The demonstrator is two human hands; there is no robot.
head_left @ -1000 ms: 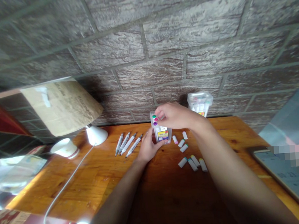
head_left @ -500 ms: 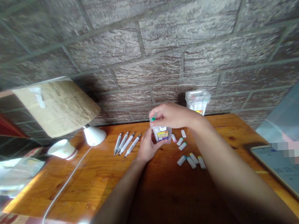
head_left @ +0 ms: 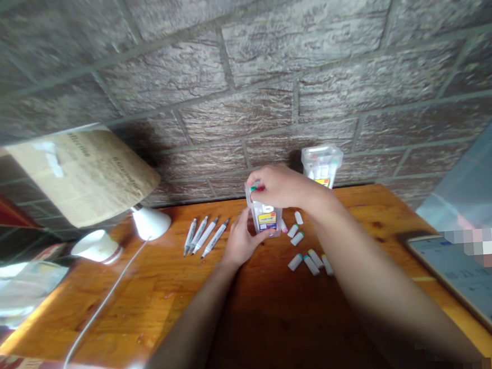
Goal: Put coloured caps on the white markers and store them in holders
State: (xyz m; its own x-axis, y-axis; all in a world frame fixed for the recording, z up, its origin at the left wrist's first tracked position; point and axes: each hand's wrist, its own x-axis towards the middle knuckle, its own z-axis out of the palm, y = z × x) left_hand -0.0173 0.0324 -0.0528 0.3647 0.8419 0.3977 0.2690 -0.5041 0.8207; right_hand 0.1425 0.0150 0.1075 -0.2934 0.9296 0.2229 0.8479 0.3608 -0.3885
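Note:
My left hand (head_left: 244, 241) is wrapped round the lower part of a clear plastic marker case (head_left: 267, 212) with a yellow and purple label, standing upright on the table. Over the case's open top my right hand (head_left: 277, 185) is closed, its fingers curled down at the rim. A green marker end (head_left: 253, 189) and a red marker end (head_left: 261, 189) show by the fingertips; the rest of what they grip is hidden. Several white marker caps (head_left: 310, 265) with coloured ends lie right of the case. Left of it, several grey-white markers (head_left: 204, 236) lie side by side, uncapped.
A second clear case (head_left: 322, 159) with markers stands by the brick wall (head_left: 265, 104). On the left are a lamp (head_left: 151, 222) with a paper shade, its white cord (head_left: 102, 304) and a paper cup (head_left: 98, 246). A tablet-like screen (head_left: 454, 276) lies at the wooden table's (head_left: 166, 314) right.
My right hand has shifted slightly over the case top, and a red end now shows beside the green one. The left hand keeps its hold. The view has moved slightly.

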